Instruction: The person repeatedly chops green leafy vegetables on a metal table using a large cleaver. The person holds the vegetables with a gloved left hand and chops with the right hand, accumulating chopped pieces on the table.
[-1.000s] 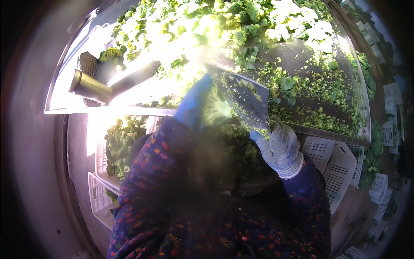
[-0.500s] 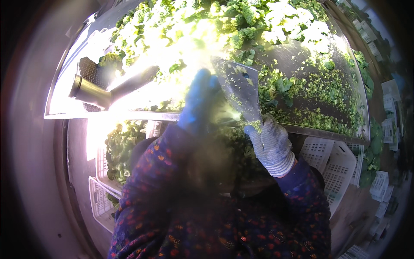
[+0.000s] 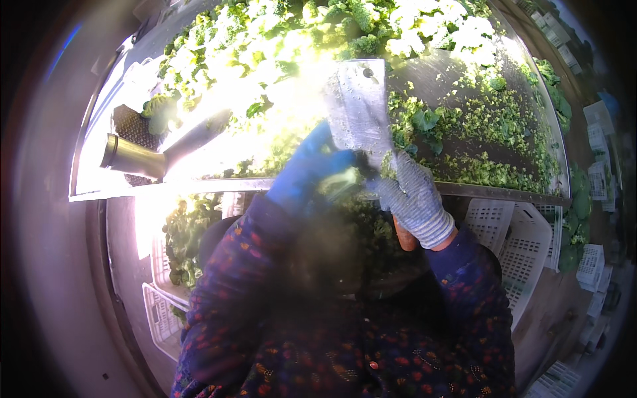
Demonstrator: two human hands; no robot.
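My right hand (image 3: 415, 199), in a grey-white knit glove, is closed round the wooden handle (image 3: 403, 235) of a cleaver. The broad metal cleaver blade (image 3: 361, 106) points up and away over the table edge, with green crumbs stuck to it. My left hand (image 3: 302, 172), in a blue glove, is just left of the blade, blurred, its fingers apart. Below its fingers, a pale green piece (image 3: 342, 180) shows, smeared; I cannot tell whether the hand touches it. Broccoli florets (image 3: 265, 33) are heaped across the far side of the table, partly washed out by glare.
The metal table (image 3: 458, 73) has chopped green bits (image 3: 491, 146) strewn on its right. A metal cylinder (image 3: 136, 157) lies at the left by a dark textured pad (image 3: 133, 123). White crates (image 3: 524, 255) stand below at right, and another crate (image 3: 159, 315) below at left with leafy greens (image 3: 182, 239) nearby.
The cleaver has turned more upright and its flat face shows more. My left hand has come down slightly, its fingers now spread. The wooden handle has come into view under my right hand.
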